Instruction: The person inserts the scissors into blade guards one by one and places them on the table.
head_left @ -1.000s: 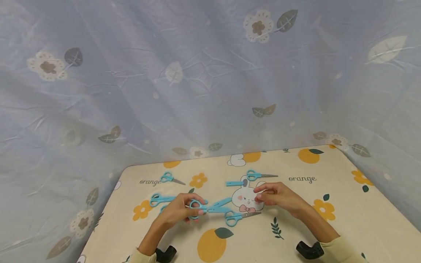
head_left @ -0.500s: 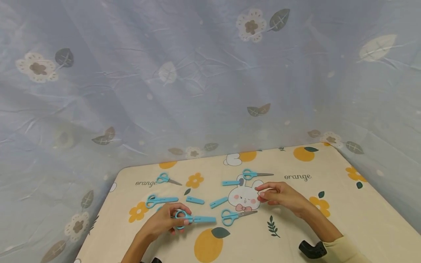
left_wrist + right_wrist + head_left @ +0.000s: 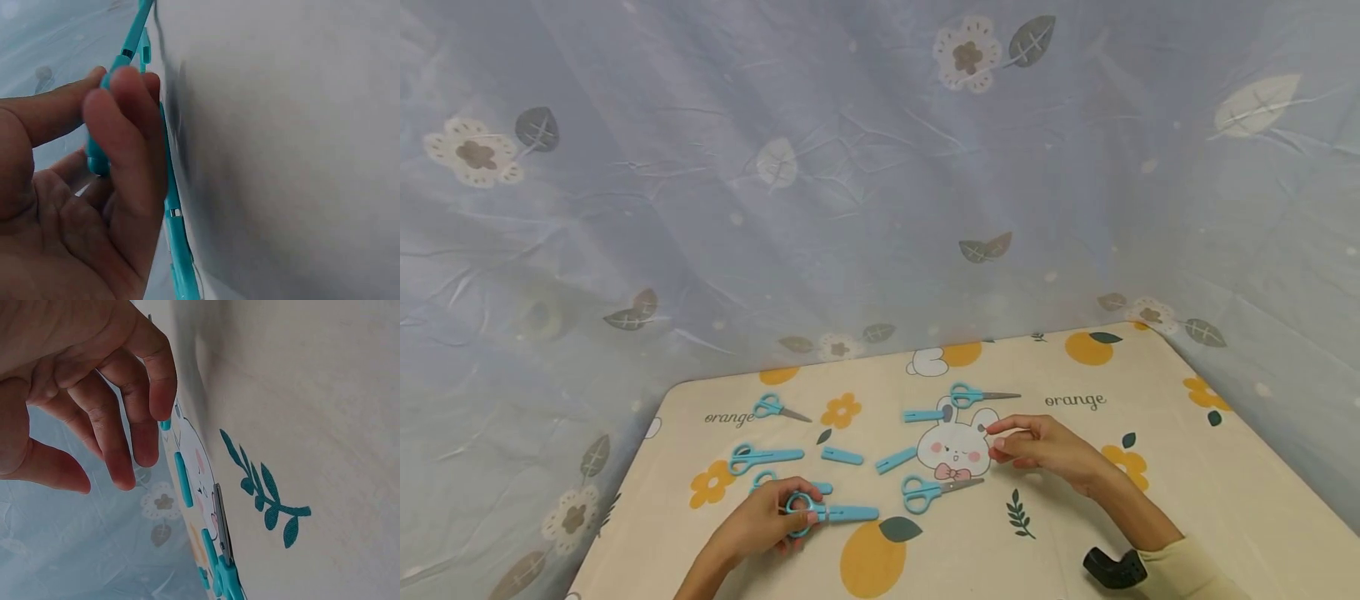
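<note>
My left hand (image 3: pixel 758 523) pinches the blue handle of a pair of scissors (image 3: pixel 850 513) whose blades sit in a blue sheath pointing right. In the left wrist view the fingers and thumb close round that handle (image 3: pixel 97 159), just over the tabletop. Partly hidden behind this hand lies another pair of sheathed scissors (image 3: pixel 822 487), and beyond it a third sheathed pair (image 3: pixel 778 456). My right hand (image 3: pixel 1048 450) hovers beside the printed rabbit with loosely bent fingers, holding nothing. Bare-bladed scissors (image 3: pixel 921 493) lie to its left in the head view.
Three loose blue sheaths (image 3: pixel 842 456) lie mid-table. Two more bare-bladed scissors, one at the back left (image 3: pixel 769 406) and one at the back right (image 3: pixel 966 396), rest on the patterned cloth (image 3: pixel 970 550). A patterned curtain (image 3: pixel 850 208) hangs behind the table.
The left hand has carried the sheathed scissors left and toward the person, away from the loose sheaths, and lower over the cloth. The right hand stays nearly in place. The head view has shifted slightly.
</note>
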{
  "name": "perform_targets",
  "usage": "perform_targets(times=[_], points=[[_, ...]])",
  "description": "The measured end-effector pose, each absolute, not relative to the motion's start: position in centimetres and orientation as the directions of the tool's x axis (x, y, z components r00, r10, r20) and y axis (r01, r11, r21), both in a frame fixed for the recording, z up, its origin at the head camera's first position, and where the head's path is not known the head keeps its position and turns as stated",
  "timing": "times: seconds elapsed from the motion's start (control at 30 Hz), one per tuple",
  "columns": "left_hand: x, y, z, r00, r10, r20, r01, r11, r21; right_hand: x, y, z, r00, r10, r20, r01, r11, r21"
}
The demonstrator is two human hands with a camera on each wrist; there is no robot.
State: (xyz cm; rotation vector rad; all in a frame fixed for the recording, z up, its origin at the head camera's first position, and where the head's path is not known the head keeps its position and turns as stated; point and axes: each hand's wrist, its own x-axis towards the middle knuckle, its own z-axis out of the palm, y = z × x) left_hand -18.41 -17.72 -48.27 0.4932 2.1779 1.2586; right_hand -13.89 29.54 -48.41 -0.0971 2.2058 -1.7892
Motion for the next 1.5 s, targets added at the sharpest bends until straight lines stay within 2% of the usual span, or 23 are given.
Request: perform_targets(times=[0.23, 0.47, 0.63, 0.9, 1.13, 1.3, 1.5], points=[[-17.4, -17.9, -48.0, -0.821, 0.537, -0.195, 0.203, 0.593, 0.779, -13.9, 29.6, -48.5, -0.951, -0.239, -0.195, 0.14, 0.226, -0.964], [-17.0, -18.2, -47.9, -0.844, 0.521, -0.128, 0.303, 0.66, 0.687, -13.8, 29.5, -48.5, -0.952, -0.234, -0.199, 0.141, 0.243, -0.96], [-16.6, -18.4, -47.6, -0.858, 0.501, -0.112, 0.311, 0.682, 0.662, -13.7, 29.7, -48.6, -0.953, -0.225, -0.201, 0.142, 0.25, -0.958], [-16.0, -18.3, -46.2, -0.909, 0.41, -0.067, 0.33, 0.809, 0.486, -13.6, 29.9, -48.7, -0.954, -0.232, -0.193, 0.134, 0.247, -0.96], [-15.9, -18.4, -45.8, -0.915, 0.393, -0.091, 0.289, 0.797, 0.53, -13.4, 29.8, -48.6, -0.961, -0.226, -0.159, 0.097, 0.261, -0.96], [-15.7, -17.5, -45.5, -0.936, 0.349, -0.04, 0.284, 0.82, 0.496, -13.3, 29.8, -48.6, -0.968, -0.205, -0.148, 0.087, 0.281, -0.956], [-15.8, -16.3, -45.2, -0.934, 0.358, 0.007, 0.315, 0.81, 0.494, -13.2, 29.8, -48.6, -0.974, -0.191, -0.122, 0.063, 0.29, -0.955]])
